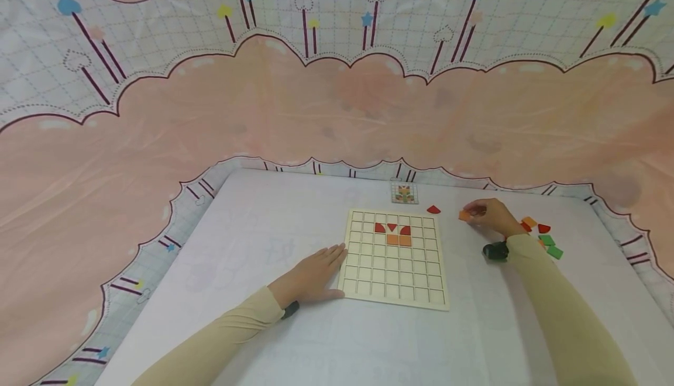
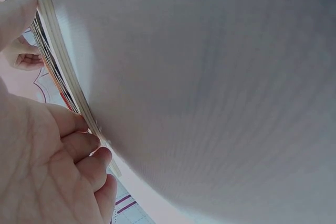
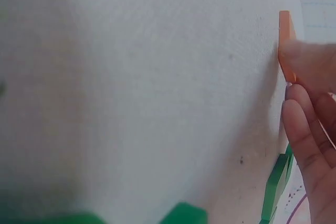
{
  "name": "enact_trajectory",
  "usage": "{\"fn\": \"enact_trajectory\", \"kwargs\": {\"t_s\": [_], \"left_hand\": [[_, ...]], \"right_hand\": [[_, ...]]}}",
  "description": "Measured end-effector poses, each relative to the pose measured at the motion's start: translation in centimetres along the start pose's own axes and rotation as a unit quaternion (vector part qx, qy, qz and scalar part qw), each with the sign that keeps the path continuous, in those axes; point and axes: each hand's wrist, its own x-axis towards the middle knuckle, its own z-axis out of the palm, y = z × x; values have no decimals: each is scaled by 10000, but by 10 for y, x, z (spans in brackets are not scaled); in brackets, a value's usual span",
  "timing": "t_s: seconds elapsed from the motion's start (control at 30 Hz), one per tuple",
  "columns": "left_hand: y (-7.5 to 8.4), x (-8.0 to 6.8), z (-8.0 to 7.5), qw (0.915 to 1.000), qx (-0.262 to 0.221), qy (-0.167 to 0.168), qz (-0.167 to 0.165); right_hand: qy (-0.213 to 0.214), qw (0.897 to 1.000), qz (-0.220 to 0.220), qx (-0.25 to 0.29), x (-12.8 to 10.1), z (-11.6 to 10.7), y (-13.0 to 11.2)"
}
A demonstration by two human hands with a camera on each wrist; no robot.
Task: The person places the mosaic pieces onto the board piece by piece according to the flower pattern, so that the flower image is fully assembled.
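Observation:
A pale wooden grid board [image 1: 395,283] lies on the white table, holding red and orange tiles [image 1: 392,234] in its upper rows. My left hand [image 1: 316,272] rests flat with straight fingers against the board's left edge [image 2: 63,72]. My right hand [image 1: 492,213] is to the right of the board and pinches an orange tile [image 1: 464,215] at its fingertips; the same orange tile [image 3: 284,38] shows edge-on in the right wrist view. A loose red tile [image 1: 433,209] lies just above the board's top right corner.
A small pattern card [image 1: 404,193] lies beyond the board. Orange, red and green loose tiles [image 1: 544,240] sit at the right by my right wrist; green tiles [image 3: 275,187] show near that hand. A pink patterned cloth hangs around the table [image 1: 253,228].

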Motion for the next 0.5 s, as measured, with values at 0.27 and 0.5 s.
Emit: {"fn": "enact_trajectory", "kwargs": {"t_s": [0.27, 0.5], "left_hand": [[2, 0, -1, 10000, -54, -43, -41], [1, 1, 0, 10000, -30, -58, -70]], "right_hand": [[-161, 9997, 112, -158, -1, -1, -1], [-192, 9994, 3, -284, -3, -3, -7]]}}
